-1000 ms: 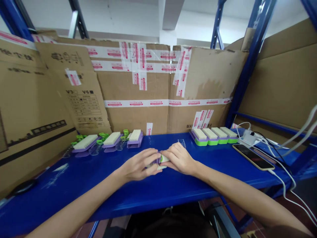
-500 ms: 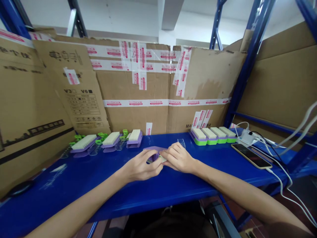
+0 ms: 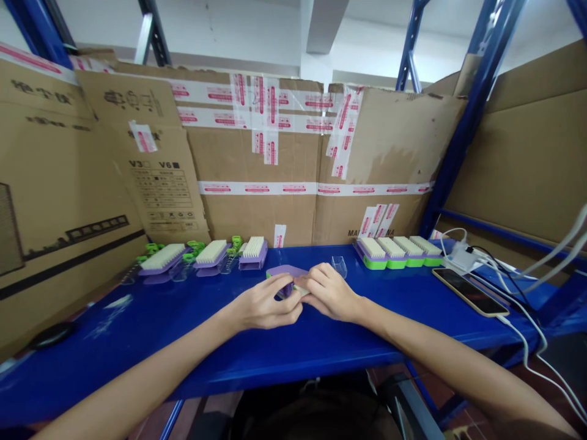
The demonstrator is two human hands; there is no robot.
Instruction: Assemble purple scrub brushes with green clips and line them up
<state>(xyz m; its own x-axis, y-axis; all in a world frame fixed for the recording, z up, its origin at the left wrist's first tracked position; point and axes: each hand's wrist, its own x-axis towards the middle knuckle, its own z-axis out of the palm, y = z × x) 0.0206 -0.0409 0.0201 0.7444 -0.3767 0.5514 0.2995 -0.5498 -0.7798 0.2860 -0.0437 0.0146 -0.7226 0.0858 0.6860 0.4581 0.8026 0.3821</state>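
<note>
Holding a small purple plastic scrub brush between both hands at the middle of the blue tabletop: my left hand pinches its near end, my right hand curls over its right end, fingers closed on it. It looks light and rigid, with a smooth shell that may slip; the hard purple back and side edges offer a firmer grip than the soft bristles. Left, three loose white-bristled purple brushes; right, a row of green-based brushes, a smartphone.
</note>
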